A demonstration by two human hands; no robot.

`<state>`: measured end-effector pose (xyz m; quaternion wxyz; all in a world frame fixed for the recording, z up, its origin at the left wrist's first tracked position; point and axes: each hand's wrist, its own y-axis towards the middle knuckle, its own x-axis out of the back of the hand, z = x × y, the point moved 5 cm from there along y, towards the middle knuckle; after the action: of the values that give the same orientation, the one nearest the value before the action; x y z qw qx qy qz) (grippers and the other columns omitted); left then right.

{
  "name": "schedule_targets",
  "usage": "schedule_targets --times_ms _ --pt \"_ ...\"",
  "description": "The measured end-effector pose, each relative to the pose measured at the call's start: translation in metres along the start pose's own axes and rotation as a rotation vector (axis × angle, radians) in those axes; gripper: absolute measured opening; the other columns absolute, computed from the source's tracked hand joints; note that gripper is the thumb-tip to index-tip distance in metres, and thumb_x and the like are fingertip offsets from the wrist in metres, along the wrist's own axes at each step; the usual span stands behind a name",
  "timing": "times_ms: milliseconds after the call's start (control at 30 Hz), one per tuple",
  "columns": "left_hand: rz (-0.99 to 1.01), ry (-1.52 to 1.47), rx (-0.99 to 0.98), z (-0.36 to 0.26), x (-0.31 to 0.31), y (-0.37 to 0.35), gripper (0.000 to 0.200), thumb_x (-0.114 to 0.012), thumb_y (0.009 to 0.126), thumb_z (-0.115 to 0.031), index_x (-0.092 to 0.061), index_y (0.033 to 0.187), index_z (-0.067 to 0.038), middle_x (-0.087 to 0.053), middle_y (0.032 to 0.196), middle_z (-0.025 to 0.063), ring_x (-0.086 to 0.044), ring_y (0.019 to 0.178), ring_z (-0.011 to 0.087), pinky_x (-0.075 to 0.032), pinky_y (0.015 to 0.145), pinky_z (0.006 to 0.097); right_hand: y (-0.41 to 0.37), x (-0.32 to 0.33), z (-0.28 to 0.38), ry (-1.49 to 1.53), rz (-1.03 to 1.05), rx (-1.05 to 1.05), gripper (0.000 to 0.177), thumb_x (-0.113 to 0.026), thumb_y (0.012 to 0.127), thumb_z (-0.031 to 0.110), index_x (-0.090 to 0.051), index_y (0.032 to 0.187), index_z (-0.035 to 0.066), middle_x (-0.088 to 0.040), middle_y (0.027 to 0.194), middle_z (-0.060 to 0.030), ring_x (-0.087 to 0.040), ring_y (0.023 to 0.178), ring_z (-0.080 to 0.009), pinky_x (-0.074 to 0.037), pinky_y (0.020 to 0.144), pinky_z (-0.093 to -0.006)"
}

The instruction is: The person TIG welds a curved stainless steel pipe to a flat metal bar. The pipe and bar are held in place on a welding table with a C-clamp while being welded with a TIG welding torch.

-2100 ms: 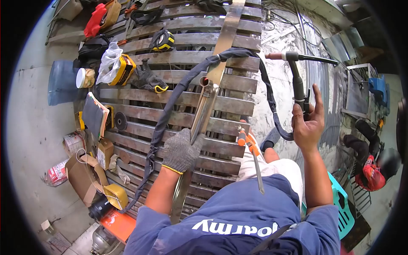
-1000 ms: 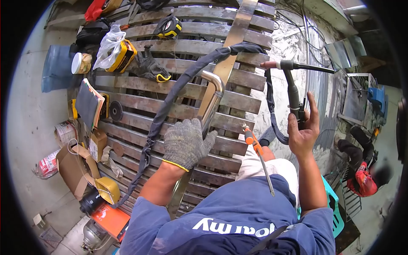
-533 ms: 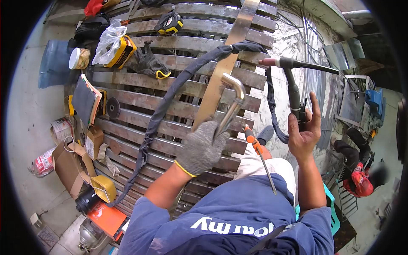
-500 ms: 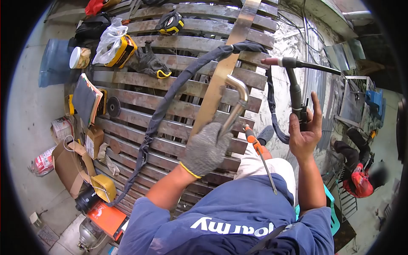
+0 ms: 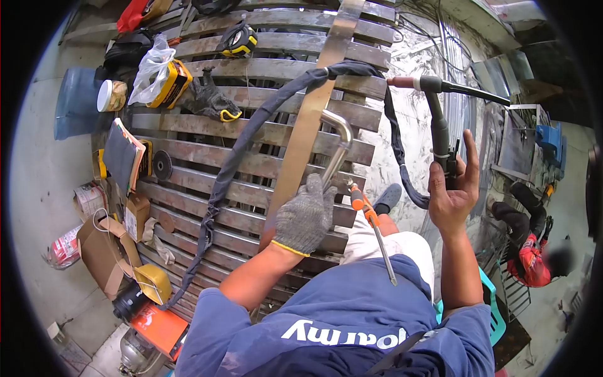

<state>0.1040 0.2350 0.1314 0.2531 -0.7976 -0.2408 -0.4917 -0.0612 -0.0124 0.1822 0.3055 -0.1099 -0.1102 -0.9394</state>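
Observation:
My left hand point(image 5: 305, 218), in a grey knit glove with a yellow cuff, has its fingers around the lower end of a bent shiny metal pipe point(image 5: 342, 137). The pipe rests at or just above the slatted metal bench, beside a long flat metal strip point(image 5: 303, 141). Bare, my right hand point(image 5: 453, 196) grips the handle of a TIG welding torch point(image 5: 434, 122), index finger stretched upward. The torch's pinkish nozzle points left, beyond the bench edge. Between my hands, an orange-handled tool point(image 5: 365, 205) with a pointed metal shaft shows near my lap.
A dark sleeved cable point(image 5: 235, 154) arches over the slatted bench point(image 5: 251, 166). Upon the bench are a tape measure point(image 5: 239, 41), a spare glove point(image 5: 213, 97), a grinding disc point(image 5: 162, 164) and a notebook point(image 5: 122, 154). Another person in red point(image 5: 531, 261) is at the far right.
The bench and its contents appear shifted slightly left. The pipe has shifted left with my left hand, whose fingers look more spread. My right hand still holds the torch, nearly unmoved.

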Motion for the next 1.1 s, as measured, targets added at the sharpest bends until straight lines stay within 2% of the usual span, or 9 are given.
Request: schedule_targets --times_ms 133,233,333,433,767,967,1000,1067,1100 --pt "-0.179 0.145 -0.037 0.007 0.023 0.002 0.032 -0.070 0.109 -0.035 -0.066 0.114 -0.003 -0.071 0.084 0.0187 -0.073 0.062 0.0389 -0.056 0.053 0.0492 -0.002 -0.001 -0.003 -0.014 -0.020 -0.008 0.083 -0.072 0.105 -0.004 -0.029 0.176 0.001 -0.073 0.115 -0.0118 -0.062 0.089 -0.0078 -0.050 0.078 -0.0231" --pt "-0.163 0.240 0.002 0.006 0.036 0.008 0.030 -0.071 0.107 -0.035 -0.066 0.104 -0.006 -0.068 0.083 0.0174 -0.072 0.068 0.0384 -0.056 0.058 0.0494 -0.003 -0.005 -0.006 -0.005 0.007 -0.044 0.083 -0.071 0.104 -0.006 -0.030 0.176 0.001 -0.073 0.111 -0.0109 -0.061 0.087 -0.0075 -0.049 0.077 -0.0230" --pt "-0.206 0.307 -0.100 0.009 0.045 0.017 0.030 -0.074 0.104 -0.036 -0.068 0.100 -0.007 -0.065 0.086 0.0173 -0.070 0.076 0.0384 -0.055 0.066 0.0510 -0.003 -0.010 -0.002 -0.025 0.040 -0.003 0.083 -0.071 0.103 -0.007 -0.031 0.176 0.001 -0.071 0.107 -0.0088 -0.060 0.084 -0.0074 -0.048 0.075 -0.0232" --pt "-0.180 0.282 -0.047 0.018 0.039 0.018 0.031 -0.076 0.101 -0.036 -0.067 0.096 -0.007 -0.065 0.090 0.0184 -0.068 0.081 0.0394 -0.054 0.071 0.0534 -0.002 -0.014 0.000 -0.015 0.057 0.017 0.083 -0.072 0.103 -0.007 -0.032 0.175 0.001 -0.071 0.105 -0.0082 -0.059 0.081 -0.0076 -0.048 0.072 -0.0237" --pt "-0.083 0.025 0.002 0.033 0.046 0.022 0.030 -0.077 0.101 -0.032 -0.067 0.108 -0.005 -0.065 0.097 0.0211 -0.069 0.086 0.0435 -0.056 0.077 0.0544 -0.002 -0.027 0.018 -0.176 0.167 0.212 0.080 -0.075 0.101 -0.005 -0.038 0.172 -0.003 -0.074 0.103 -0.0106 -0.064 0.081 -0.0089 -0.051 0.070 -0.0244" --pt "-0.095 -0.068 0.013 0.045 0.053 -0.007 0.035 -0.079 0.098 -0.029 -0.068 0.119 -0.003 -0.067 0.103 0.0237 -0.069 0.096 0.0464 -0.056 0.083 0.0559 0.001 -0.030 0.024 -0.166 0.166 0.208 0.081 -0.076 0.099 -0.007 -0.039 0.171 -0.005 -0.071 0.095 -0.0071 -0.063 0.079 -0.0091 -0.049 0.070 -0.0239" --pt "-0.107 -0.078 0.019 0.050 0.053 -0.018 0.037 -0.080 0.097 -0.029 -0.069 0.120 -0.003 -0.067 0.104 0.0238 -0.068 0.097 0.0468 -0.056 0.084 0.0563 0.001 -0.033 0.022 -0.079 0.148 0.165 0.081 -0.076 0.098 -0.008 -0.039 0.170 -0.005 -0.070 0.094 -0.0057 -0.062 0.079 -0.0091 -0.049 0.071 -0.0240" --pt "-0.122 -0.071 0.068 0.060 0.051 -0.045 0.039 -0.081 0.096 -0.028 -0.068 0.122 -0.003 -0.067 0.106 0.0240 -0.068 0.098 0.0474 -0.055 0.087 0.0568 0.006 -0.036 0.031 -0.104 0.202 0.150 0.084 -0.077 0.097 -0.009 -0.038 0.171 -0.006 -0.071 0.098 -0.0060 -0.063 0.083 -0.0082 -0.050 0.073 -0.0237" --pt "-0.125 -0.054 0.107 0.064 0.051 -0.061 0.040 -0.082 0.095 -0.028 -0.068 0.122 -0.002 -0.067 0.107 0.0240 -0.067 0.099 0.0477 -0.055 0.087 0.0569 0.008 -0.041 0.034 -0.094 0.191 0.081 0.076 -0.085 0.092 -0.006 -0.053 0.161 -0.004 -0.074 0.100 -0.0075 -0.067 0.084 -0.0119 -0.054 0.077 -0.0266"
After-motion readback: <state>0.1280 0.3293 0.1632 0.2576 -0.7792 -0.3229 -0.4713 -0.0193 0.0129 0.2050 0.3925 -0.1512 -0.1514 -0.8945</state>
